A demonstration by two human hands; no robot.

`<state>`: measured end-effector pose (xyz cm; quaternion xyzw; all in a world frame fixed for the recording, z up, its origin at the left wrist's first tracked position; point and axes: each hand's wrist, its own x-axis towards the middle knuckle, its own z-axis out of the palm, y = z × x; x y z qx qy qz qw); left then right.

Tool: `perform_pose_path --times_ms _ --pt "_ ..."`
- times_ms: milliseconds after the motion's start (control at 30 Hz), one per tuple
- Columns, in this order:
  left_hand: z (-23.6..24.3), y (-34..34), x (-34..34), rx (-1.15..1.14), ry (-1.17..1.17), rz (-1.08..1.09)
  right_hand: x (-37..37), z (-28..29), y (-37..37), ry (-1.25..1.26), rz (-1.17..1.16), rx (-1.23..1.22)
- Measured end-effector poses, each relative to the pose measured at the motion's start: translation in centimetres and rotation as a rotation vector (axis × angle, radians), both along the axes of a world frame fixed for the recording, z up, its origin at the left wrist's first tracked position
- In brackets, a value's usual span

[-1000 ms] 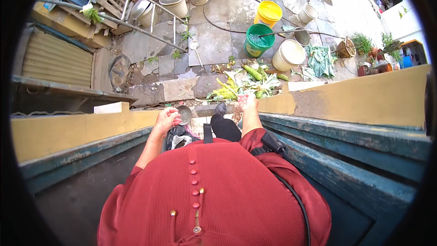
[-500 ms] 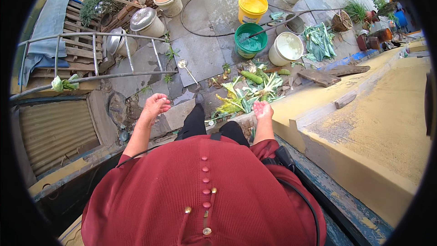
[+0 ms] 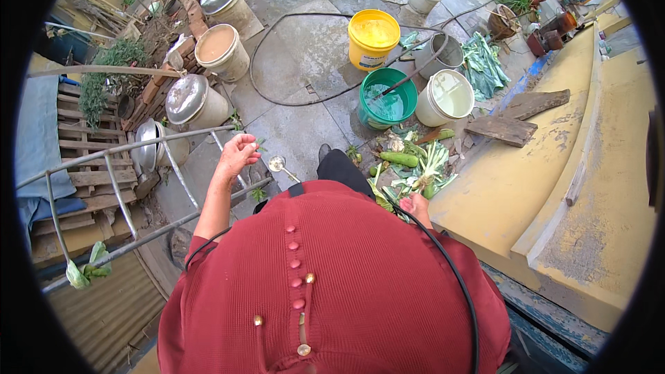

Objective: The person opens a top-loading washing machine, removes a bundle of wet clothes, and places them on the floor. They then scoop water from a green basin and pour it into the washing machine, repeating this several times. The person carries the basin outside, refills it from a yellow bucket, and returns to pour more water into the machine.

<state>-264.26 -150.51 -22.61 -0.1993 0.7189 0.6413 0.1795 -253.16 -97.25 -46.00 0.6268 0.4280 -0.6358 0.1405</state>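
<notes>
Over the paving, my left hand (image 3: 239, 154) is raised beside the metal railing (image 3: 181, 174), empty, its fingers loosely bent and apart. My right hand (image 3: 417, 209) is low at my right side, close to a heap of leafy greens (image 3: 433, 170); a black cable crosses near it and its fingers are partly hidden, but they look loosely open with nothing in them. A metal ladle (image 3: 278, 164) lies on the ground between my left hand and my dark shoe (image 3: 324, 152). Long green gourds (image 3: 400, 159) lie among the greens.
Ahead stand a green bucket (image 3: 388, 98) of liquid, a yellow bucket (image 3: 374, 39), a white bucket (image 3: 445, 98) and a grey bucket (image 3: 442, 54). A hose (image 3: 258, 76) loops across the paving. Lidded pails (image 3: 197, 102) stand left; wooden planks (image 3: 501, 130) lie by the yellow wall (image 3: 485, 180).
The whole view has shifted and turned as I moved forward, bringing the buckets and railing closer. My right hand has dropped nearer my body; my left hand stays raised.
</notes>
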Motion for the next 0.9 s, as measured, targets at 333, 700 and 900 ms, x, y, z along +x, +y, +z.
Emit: perform_pose_path --times_ms 333,700,900 --pt "-9.1 -8.8 -30.9 0.053 0.017 0.124 -28.6 -4.3 -5.9 0.029 0.015 0.275" --pt "-12.4 -10.7 -59.8 0.056 -0.142 -0.117 -53.7 2.0 -17.7 0.4 0.174 0.197" --pt "-14.3 -4.4 -78.3 0.027 -0.199 -0.436 -53.5 -1.8 -20.3 0.068 -0.275 0.113"
